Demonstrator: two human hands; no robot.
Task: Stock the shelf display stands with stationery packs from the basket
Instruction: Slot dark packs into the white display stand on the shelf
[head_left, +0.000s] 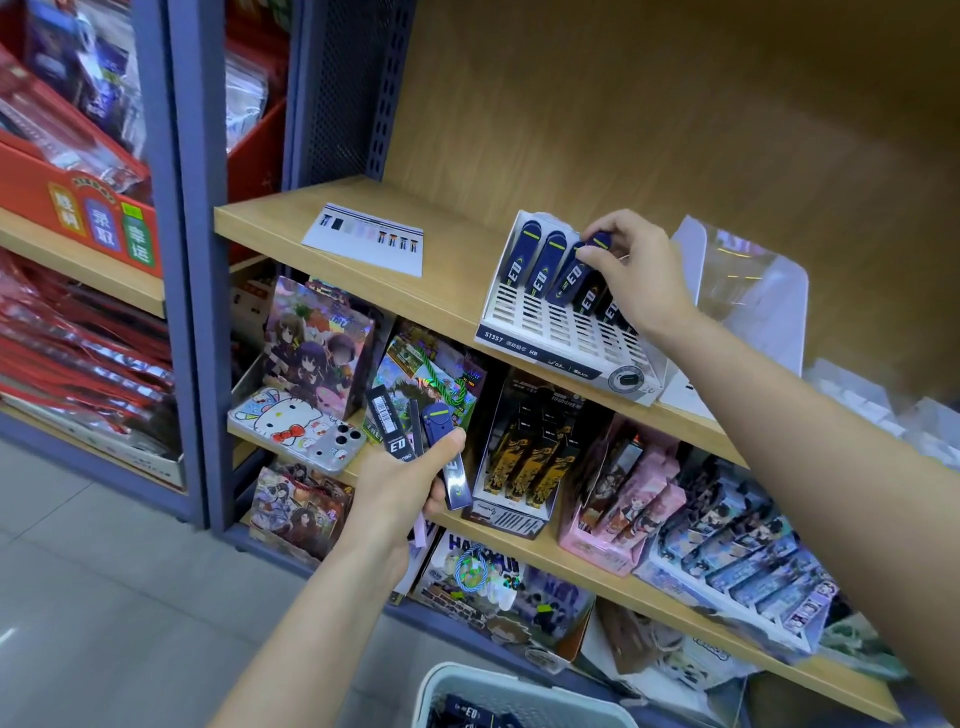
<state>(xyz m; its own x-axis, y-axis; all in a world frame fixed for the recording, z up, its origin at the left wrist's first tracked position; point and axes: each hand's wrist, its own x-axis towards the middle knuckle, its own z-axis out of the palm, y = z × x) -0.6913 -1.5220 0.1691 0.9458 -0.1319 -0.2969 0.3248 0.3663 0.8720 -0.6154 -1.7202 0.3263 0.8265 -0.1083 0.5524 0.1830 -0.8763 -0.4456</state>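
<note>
So far: the stand (561, 332) on the shelf (447, 296) carries blue packs (543, 262) side by side along its back. The slotted rows in front of them show bare.
Right hand (639, 280): fingers pinch the top of one pack (598, 242) at the stand's back row, right of the seated ones. I cannot tell if it is fully home.
Left hand (395, 493): below and left of the stand, fingers and thumb clasp a small bundle (397, 423) of the same packs, awaiting placement.
Basket (435, 691): well below the stand, with further stock (470, 714) inside; the count is not readable.
Clear stand (753, 291): just right of the stand, with no packs seen in it.
Judgement: early stage. Most slots are unfilled, and the bundle and the stock are yet to be placed.
</note>
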